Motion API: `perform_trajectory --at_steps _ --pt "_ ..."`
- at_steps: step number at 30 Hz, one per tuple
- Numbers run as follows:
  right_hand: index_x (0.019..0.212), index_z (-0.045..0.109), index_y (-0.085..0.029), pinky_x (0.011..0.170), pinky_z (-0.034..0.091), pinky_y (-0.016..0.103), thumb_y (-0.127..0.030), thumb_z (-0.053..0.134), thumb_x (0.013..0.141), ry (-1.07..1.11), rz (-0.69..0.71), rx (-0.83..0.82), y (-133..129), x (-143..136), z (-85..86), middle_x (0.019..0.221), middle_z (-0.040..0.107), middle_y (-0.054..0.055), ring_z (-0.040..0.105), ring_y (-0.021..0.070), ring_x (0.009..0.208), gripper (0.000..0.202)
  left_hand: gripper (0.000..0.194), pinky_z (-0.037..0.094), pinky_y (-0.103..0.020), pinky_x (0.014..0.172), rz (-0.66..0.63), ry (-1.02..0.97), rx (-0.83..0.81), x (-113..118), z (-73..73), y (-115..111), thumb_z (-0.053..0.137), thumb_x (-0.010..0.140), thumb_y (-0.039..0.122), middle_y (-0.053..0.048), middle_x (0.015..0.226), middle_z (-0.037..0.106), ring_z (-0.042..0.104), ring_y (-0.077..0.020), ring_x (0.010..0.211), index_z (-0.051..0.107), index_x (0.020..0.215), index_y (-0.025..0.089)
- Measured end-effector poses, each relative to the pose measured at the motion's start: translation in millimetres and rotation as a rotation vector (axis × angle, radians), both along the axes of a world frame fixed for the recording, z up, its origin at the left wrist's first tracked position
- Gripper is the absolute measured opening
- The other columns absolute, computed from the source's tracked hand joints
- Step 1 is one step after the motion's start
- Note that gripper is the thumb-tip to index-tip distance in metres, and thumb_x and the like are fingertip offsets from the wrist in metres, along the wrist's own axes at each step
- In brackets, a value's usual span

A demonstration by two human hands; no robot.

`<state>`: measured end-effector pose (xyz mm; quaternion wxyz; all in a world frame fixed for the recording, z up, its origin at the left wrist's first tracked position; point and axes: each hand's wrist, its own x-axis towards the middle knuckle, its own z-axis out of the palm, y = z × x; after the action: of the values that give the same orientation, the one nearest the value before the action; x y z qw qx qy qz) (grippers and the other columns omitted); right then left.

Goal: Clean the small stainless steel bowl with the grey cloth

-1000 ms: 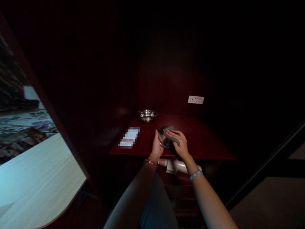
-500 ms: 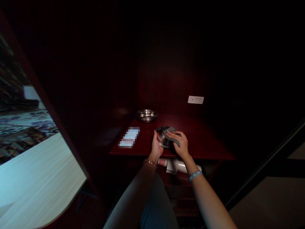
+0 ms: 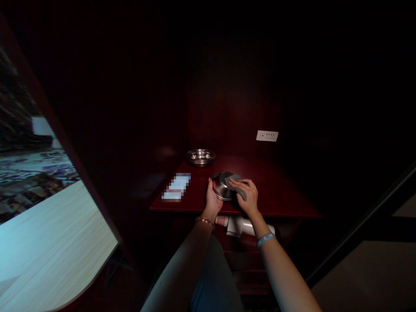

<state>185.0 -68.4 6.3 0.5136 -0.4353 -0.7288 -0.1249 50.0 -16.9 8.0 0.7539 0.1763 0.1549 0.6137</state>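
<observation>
Bowl [image 3: 221, 190] and cloth [image 3: 234, 177] were both in the person's grasp, above the front part of a dark red tabletop [image 3: 279, 197]. The bowl was shiny metal and tilted, its outer side turned toward the camera; whether its rim touched the surface below could not be told. The left hand [image 3: 213, 201] held it by the near left edge, with the thumb up along the side. The right hand [image 3: 248, 196] was closed over the grey cloth, fingers spread across it, and the cloth lay against the right side of the bowl, with one end hanging toward the palm.

Farther back and to the left stood a stack of metal bowls [image 3: 200, 164], upright and well apart from the hands. Nearer, left of the left hand, lay a flat pale item [image 3: 177, 187], too pixelated to make out. A white socket plate [image 3: 267, 136] was set in the dark wall behind. Beneath the tabletop, between the forearms, a white roll-shaped object [image 3: 249, 227] showed in part. Beads circled the left wrist, and a blue band [image 3: 265, 239] circled the right forearm near the wrist.
</observation>
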Motion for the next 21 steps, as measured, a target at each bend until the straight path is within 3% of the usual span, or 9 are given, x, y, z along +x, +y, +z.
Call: perform_trajectory --at_steps 8,21 --pt "0.110 0.072 -0.029 0.093 0.046 0.043 -0.016 0.052 0.078 0.055 -0.067 0.020 0.8 2.5 -0.7 0.114 0.071 -0.003 0.056 0.0257 0.101 0.039 0.045 0.048 -0.043 0.099 0.007 0.030 -0.005 -0.3 -1.3 -0.2 0.046 0.091 0.053 -0.011 0.108 0.072 0.065 -0.0249 0.107 0.067 0.109 0.017" --pt "0.108 0.072 -0.025 0.094 0.044 0.038 -0.016 0.052 0.082 0.077 -0.205 0.023 -0.5 0.9 1.1 0.114 0.071 -0.003 0.054 0.0235 0.102 0.034 0.042 0.049 -0.042 0.097 -0.026 -0.023 -0.040 -0.3 -2.0 0.1 0.048 0.091 0.048 -0.011 0.103 0.073 0.067 -0.0245 0.102 0.067 0.107 0.014"
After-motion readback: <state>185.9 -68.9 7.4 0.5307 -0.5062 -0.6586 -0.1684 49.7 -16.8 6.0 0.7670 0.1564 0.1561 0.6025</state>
